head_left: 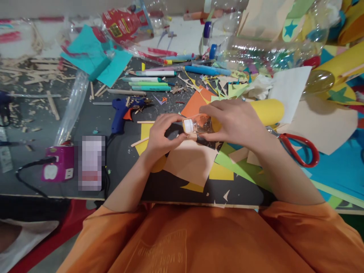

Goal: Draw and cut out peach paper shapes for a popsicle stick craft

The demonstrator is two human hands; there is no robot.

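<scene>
A small clear plastic bottle (200,125) with a white cap (187,125) lies sideways between my hands, above paper scraps on the dark table (85,125). My right hand (236,123) is wrapped round the bottle's body. My left hand (162,134) is curled beside the cap, its fingertips touching the cap end. A yellow paper roll (267,110) lies just behind my right hand. Peach paper (190,161) sits under my hands.
Red-handled scissors (298,148) lie to the right. A blue glue gun (122,112) is at the left, with markers (150,81) behind it. A purple power strip (55,165) sits near the front left edge. Empty clear bottles and coloured paper crowd the back.
</scene>
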